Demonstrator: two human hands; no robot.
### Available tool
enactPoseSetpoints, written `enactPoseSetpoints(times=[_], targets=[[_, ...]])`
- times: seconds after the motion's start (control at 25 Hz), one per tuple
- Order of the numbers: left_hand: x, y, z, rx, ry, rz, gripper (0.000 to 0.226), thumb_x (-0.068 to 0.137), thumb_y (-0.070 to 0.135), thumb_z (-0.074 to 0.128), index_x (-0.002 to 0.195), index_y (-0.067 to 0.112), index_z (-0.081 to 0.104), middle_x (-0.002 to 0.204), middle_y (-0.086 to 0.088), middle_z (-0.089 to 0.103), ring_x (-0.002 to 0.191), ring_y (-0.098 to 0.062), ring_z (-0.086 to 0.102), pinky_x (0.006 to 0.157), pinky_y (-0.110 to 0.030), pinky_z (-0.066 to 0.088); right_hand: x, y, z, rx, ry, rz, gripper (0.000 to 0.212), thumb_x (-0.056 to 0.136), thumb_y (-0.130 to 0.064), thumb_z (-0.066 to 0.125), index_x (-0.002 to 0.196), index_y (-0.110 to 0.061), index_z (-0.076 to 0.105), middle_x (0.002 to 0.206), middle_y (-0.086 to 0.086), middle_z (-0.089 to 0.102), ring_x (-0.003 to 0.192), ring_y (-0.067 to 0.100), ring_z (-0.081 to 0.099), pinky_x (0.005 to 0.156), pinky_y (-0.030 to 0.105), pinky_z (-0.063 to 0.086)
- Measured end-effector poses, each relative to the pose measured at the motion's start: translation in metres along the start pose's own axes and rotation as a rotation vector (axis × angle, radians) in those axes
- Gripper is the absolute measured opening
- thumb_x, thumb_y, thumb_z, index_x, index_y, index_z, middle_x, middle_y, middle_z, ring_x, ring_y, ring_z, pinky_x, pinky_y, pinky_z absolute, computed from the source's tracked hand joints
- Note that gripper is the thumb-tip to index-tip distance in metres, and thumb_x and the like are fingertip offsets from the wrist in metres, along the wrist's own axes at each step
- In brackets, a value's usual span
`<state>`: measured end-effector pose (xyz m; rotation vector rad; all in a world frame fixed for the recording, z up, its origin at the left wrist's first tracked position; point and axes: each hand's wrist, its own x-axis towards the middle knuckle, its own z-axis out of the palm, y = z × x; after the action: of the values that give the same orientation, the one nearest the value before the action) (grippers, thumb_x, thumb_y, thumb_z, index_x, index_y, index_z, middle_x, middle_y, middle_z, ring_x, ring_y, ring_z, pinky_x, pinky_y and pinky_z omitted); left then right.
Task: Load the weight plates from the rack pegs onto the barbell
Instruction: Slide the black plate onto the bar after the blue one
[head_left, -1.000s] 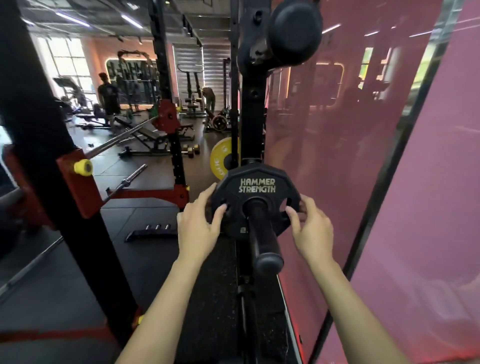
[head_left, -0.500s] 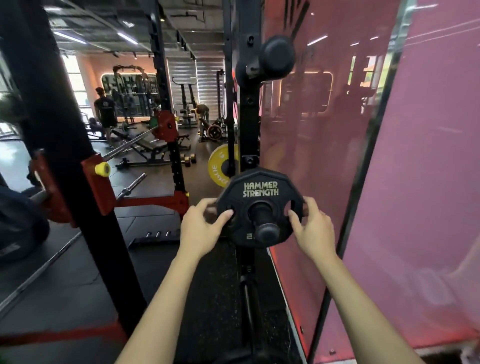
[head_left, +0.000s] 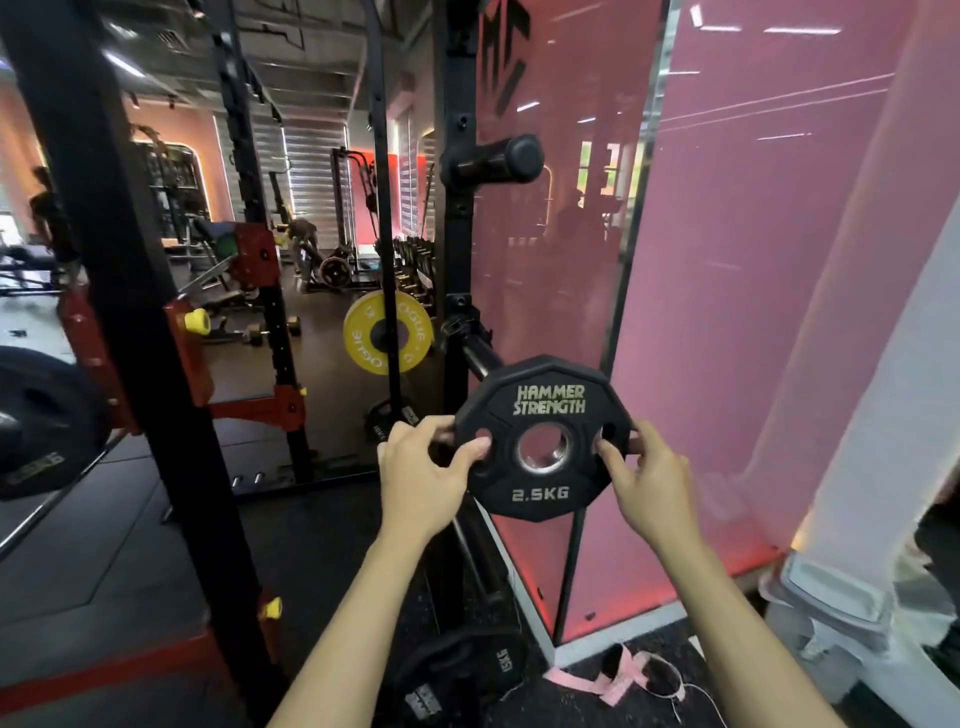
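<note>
A small black 2.5 kg weight plate (head_left: 543, 436) marked HAMMER STRENGTH is off its peg and held upright in the air, its centre hole empty. My left hand (head_left: 423, 475) grips its left edge and my right hand (head_left: 641, 475) grips its right edge. The bare peg (head_left: 480, 358) it came from sticks out of the black rack upright (head_left: 457, 218) just behind the plate. An upper peg (head_left: 498, 158) is also bare. At the far left a large black plate (head_left: 41, 421) sits on the barbell.
A yellow plate (head_left: 387, 332) hangs on a rack behind the upright. A black rack post (head_left: 130, 312) with red brackets stands at my left. A pink glass wall (head_left: 727, 312) runs along the right. A 15 kg plate (head_left: 467, 670) and a pink strap (head_left: 597, 680) lie on the floor.
The plate has slid off the end of the peg into free air between both hands. My view has shifted right and down.
</note>
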<state>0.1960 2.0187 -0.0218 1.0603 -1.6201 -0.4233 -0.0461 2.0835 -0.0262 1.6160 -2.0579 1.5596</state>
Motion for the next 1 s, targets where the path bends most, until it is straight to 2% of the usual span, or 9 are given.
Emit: enactPoseSetpoints(times=[0.08, 0.2, 0.28, 0.36, 0.48, 0.6, 0.68, 0.8, 1.0], targets=[[-0.01, 0.012, -0.012, -0.015, -0.014, 0.005, 0.025, 0.077, 0.056, 0.073, 0.096, 0.046, 0.059, 0.091, 0.014, 0.05, 0.097, -0.019, 0.049, 0.092, -0.033, 0.038, -0.016, -0.01, -0.016, 0.0, 0.019, 0.001, 0.027, 0.091, -0.027, 0.065, 0.116, -0.018, 0.062, 0.095, 0.004, 0.073, 0.07, 0.028, 0.061, 0.064, 0.036, 0.045], [-0.025, 0.025, -0.03, -0.016, 0.011, 0.041, 0.025, 0.078, 0.053, 0.075, 0.097, 0.044, 0.061, 0.089, 0.017, 0.048, 0.093, -0.017, 0.049, 0.097, -0.042, 0.042, -0.035, -0.025, -0.032, 0.004, 0.028, 0.002, 0.024, 0.091, -0.027, 0.064, 0.113, -0.018, 0.062, 0.095, 0.006, 0.073, 0.067, 0.028, 0.058, 0.065, 0.04, 0.049], [-0.042, 0.03, -0.043, -0.014, 0.031, 0.049, 0.024, 0.079, 0.051, 0.075, 0.097, 0.042, 0.063, 0.088, 0.016, 0.05, 0.093, -0.016, 0.05, 0.099, -0.042, 0.04, -0.053, -0.036, -0.043, 0.02, 0.028, -0.01, 0.024, 0.091, -0.027, 0.065, 0.113, -0.018, 0.062, 0.095, 0.006, 0.073, 0.07, 0.026, 0.059, 0.066, 0.039, 0.049], [-0.063, 0.034, -0.06, -0.012, 0.036, 0.013, 0.025, 0.08, 0.052, 0.073, 0.1, 0.042, 0.064, 0.091, 0.01, 0.052, 0.094, -0.018, 0.049, 0.098, -0.037, 0.038, -0.073, -0.047, -0.053, 0.039, 0.023, -0.03, 0.026, 0.091, -0.025, 0.065, 0.115, -0.018, 0.062, 0.095, 0.006, 0.073, 0.081, 0.028, 0.065, 0.068, 0.037, 0.048], [-0.099, 0.043, -0.091, 0.017, 0.05, -0.005, 0.027, 0.079, 0.052, 0.074, 0.102, 0.038, 0.066, 0.089, 0.012, 0.05, 0.095, -0.02, 0.05, 0.093, -0.035, 0.038, -0.107, -0.064, -0.063, 0.047, 0.008, -0.049, 0.027, 0.09, -0.025, 0.066, 0.116, -0.017, 0.062, 0.091, 0.004, 0.072, 0.084, 0.029, 0.065, 0.065, 0.031, 0.04], [-0.147, 0.05, -0.141, 0.06, 0.074, -0.047, 0.029, 0.079, 0.056, 0.071, 0.102, 0.039, 0.065, 0.09, 0.013, 0.049, 0.097, -0.022, 0.051, 0.092, -0.037, 0.042, -0.152, -0.092, -0.069, 0.084, -0.053, -0.069, 0.03, 0.091, -0.028, 0.065, 0.119, -0.018, 0.061, 0.091, 0.003, 0.071, 0.084, 0.028, 0.065, 0.065, 0.033, 0.044], [-0.182, 0.048, -0.178, 0.094, 0.112, -0.088, 0.029, 0.079, 0.059, 0.07, 0.1, 0.041, 0.062, 0.092, 0.01, 0.051, 0.098, -0.024, 0.052, 0.091, -0.038, 0.044, -0.186, -0.111, -0.068, 0.115, -0.097, -0.082, 0.032, 0.091, -0.029, 0.065, 0.121, -0.02, 0.06, 0.097, 0.004, 0.072, 0.089, 0.028, 0.065, 0.072, 0.039, 0.05], [-0.229, 0.045, -0.235, 0.133, 0.163, -0.143, 0.039, 0.077, 0.062, 0.067, 0.104, 0.034, 0.068, 0.094, 0.006, 0.056, 0.099, -0.024, 0.053, 0.091, -0.037, 0.044, -0.236, -0.143, -0.057, 0.15, -0.153, -0.106, 0.034, 0.09, -0.035, 0.065, 0.122, -0.024, 0.058, 0.097, 0.004, 0.072, 0.09, 0.029, 0.066, 0.077, 0.043, 0.053], [-0.289, 0.036, -0.341, 0.22, 0.305, -0.242, 0.028, 0.078, 0.053, 0.074, 0.1, 0.036, 0.069, 0.089, 0.007, 0.054, 0.092, -0.024, 0.056, 0.093, -0.045, 0.046, -0.299, -0.221, -0.023, 0.245, -0.296, -0.159, 0.035, 0.088, -0.037, 0.066, 0.12, -0.026, 0.059, 0.09, 0.003, 0.071, 0.086, 0.029, 0.065, 0.074, 0.04, 0.05]])
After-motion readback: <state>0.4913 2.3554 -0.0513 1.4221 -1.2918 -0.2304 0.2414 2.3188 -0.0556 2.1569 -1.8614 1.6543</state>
